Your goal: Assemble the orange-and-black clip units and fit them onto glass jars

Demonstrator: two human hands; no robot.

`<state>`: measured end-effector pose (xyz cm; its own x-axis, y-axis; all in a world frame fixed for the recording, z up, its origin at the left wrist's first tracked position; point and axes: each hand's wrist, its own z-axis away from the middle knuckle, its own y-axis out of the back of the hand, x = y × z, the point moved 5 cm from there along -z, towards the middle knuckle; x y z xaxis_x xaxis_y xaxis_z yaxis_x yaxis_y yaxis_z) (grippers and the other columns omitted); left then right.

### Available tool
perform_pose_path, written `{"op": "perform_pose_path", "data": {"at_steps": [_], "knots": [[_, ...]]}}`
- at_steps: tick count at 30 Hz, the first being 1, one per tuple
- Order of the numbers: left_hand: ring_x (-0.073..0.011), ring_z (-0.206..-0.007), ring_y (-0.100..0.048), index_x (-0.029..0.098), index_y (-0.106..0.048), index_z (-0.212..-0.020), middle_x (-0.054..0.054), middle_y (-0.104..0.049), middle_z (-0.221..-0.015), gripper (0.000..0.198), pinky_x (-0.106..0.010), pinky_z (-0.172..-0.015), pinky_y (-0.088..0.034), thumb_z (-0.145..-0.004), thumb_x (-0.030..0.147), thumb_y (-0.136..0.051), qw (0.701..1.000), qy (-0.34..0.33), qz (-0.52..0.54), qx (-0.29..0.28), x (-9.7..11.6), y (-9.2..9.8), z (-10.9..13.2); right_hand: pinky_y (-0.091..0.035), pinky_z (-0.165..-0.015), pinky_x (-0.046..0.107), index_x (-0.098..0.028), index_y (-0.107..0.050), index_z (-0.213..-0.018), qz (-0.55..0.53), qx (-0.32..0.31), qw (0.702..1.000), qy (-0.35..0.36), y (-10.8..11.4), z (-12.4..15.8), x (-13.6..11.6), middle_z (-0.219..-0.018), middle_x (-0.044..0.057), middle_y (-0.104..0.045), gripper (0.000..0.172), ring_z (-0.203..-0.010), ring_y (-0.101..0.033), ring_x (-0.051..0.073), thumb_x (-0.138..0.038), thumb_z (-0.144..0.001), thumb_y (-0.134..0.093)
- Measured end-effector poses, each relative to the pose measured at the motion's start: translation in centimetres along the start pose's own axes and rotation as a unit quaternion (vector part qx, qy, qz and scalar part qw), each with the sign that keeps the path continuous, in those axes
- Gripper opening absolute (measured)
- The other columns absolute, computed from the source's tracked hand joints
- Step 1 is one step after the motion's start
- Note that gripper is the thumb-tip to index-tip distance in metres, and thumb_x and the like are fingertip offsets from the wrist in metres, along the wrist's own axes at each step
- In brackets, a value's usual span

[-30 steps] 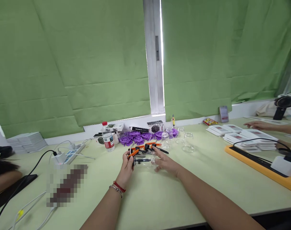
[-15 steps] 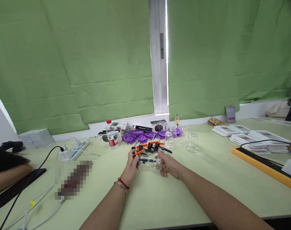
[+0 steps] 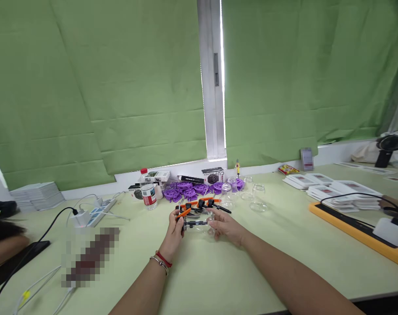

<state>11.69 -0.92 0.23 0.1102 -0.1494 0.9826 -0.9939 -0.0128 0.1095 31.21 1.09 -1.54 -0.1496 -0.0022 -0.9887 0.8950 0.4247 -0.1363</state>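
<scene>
My left hand is closed round the head of a black-and-orange fitting with an orange lever. From it a dark rod runs sideways into a clear glass jar, which lies on its side above the table. At the jar's other end my right hand grips it with bent fingers. Just behind both hands lie several like black-and-orange fittings. Clear jars stand to the right of these, with purple plastic parts in a heap farther back.
A red-capped water bottle stands left of the purple heap, near a cup holder box. Power strips lie left and right, the right one orange. White card stacks sit at right. A co-worker's arm rests at far left.
The view has shifted slightly right, so the table things appear farther left. My right fingers have moved along the jar. Both hands keep hold of the fitting and jar.
</scene>
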Motion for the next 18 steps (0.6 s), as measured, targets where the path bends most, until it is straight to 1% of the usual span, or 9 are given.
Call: {"op": "perform_pose_path", "data": {"at_steps": [6,9,11,14,16,17,18], "knots": [[-0.0086,-0.058,-0.042,0.027,-0.034,-0.116,0.006,-0.039,-0.072,0.039,-0.020,-0.054,-0.038,-0.085,0.050,-0.041,1.000,0.008,-0.007,0.006,0.0,0.0,0.1,-0.044,-0.042,0.021,-0.021,-0.042,-0.129,-0.014,-0.004,0.999,-0.034,0.0,-0.2,0.7,-0.090,0.005,-0.059,0.065,-0.061,-0.064,0.014,-0.043,-0.072,-0.068],[-0.0088,-0.056,-0.041,0.026,-0.036,-0.114,0.006,-0.040,-0.069,0.040,-0.020,-0.053,-0.037,-0.084,0.050,-0.043,1.000,0.006,-0.010,0.013,0.4,0.0,0.3,-0.043,-0.040,0.020,-0.021,-0.042,-0.126,-0.019,-0.009,0.999,-0.038,0.0,-0.3,0.9,-0.089,0.004,-0.059,0.063,-0.059,-0.064,0.014,-0.042,-0.073,-0.067],[-0.0088,-0.057,-0.042,0.026,-0.037,-0.114,0.005,-0.043,-0.071,0.041,-0.020,-0.054,-0.039,-0.082,0.050,-0.046,1.000,0.005,0.000,0.025,0.6,0.1,0.3,-0.043,-0.041,0.021,-0.021,-0.043,-0.125,-0.026,-0.014,0.999,-0.034,-0.1,-0.3,0.8,-0.088,0.004,-0.059,0.062,-0.059,-0.065,0.015,-0.042,-0.073,-0.068],[-0.0080,-0.058,-0.042,0.026,-0.037,-0.115,0.003,-0.050,-0.080,0.046,-0.022,-0.057,-0.040,-0.080,0.052,-0.051,0.997,-0.013,0.043,0.057,0.7,0.4,0.2,-0.049,-0.051,0.025,-0.022,-0.042,-0.124,-0.058,-0.021,0.998,-0.015,-0.5,-0.1,0.7,-0.091,0.004,-0.061,0.062,-0.064,-0.065,0.016,-0.042,-0.072,-0.069],[-0.0078,-0.059,-0.044,0.026,-0.035,-0.119,0.001,-0.054,-0.088,0.055,-0.022,-0.057,-0.040,-0.077,0.053,-0.056,0.991,-0.047,0.094,0.080,0.7,0.5,0.0,-0.052,-0.062,0.030,-0.022,-0.043,-0.122,-0.090,-0.036,0.995,0.004,-1.3,0.0,0.5,-0.096,0.005,-0.061,0.059,-0.071,-0.066,0.017,-0.043,-0.073,-0.069],[-0.0085,-0.061,-0.046,0.025,-0.035,-0.121,-0.001,-0.055,-0.091,0.060,-0.023,-0.057,-0.040,-0.074,0.053,-0.060,0.987,-0.065,0.120,0.081,0.7,0.4,0.0,-0.052,-0.067,0.032,-0.022,-0.043,-0.121,-0.108,-0.047,0.993,0.015,-1.8,0.1,0.4,-0.098,0.005,-0.061,0.058,-0.074,-0.066,0.017,-0.044,-0.074,-0.068],[-0.0100,-0.065,-0.050,0.024,-0.038,-0.121,-0.003,-0.057,-0.094,0.064,-0.024,-0.059,-0.041,-0.070,0.052,-0.065,0.985,-0.077,0.139,0.071,0.6,0.2,0.0,-0.052,-0.071,0.034,-0.023,-0.042,-0.120,-0.125,-0.060,0.990,0.024,-2.3,0.2,0.3,-0.099,0.005,-0.061,0.056,-0.077,-0.066,0.017,-0.045,-0.075,-0.067]]}}
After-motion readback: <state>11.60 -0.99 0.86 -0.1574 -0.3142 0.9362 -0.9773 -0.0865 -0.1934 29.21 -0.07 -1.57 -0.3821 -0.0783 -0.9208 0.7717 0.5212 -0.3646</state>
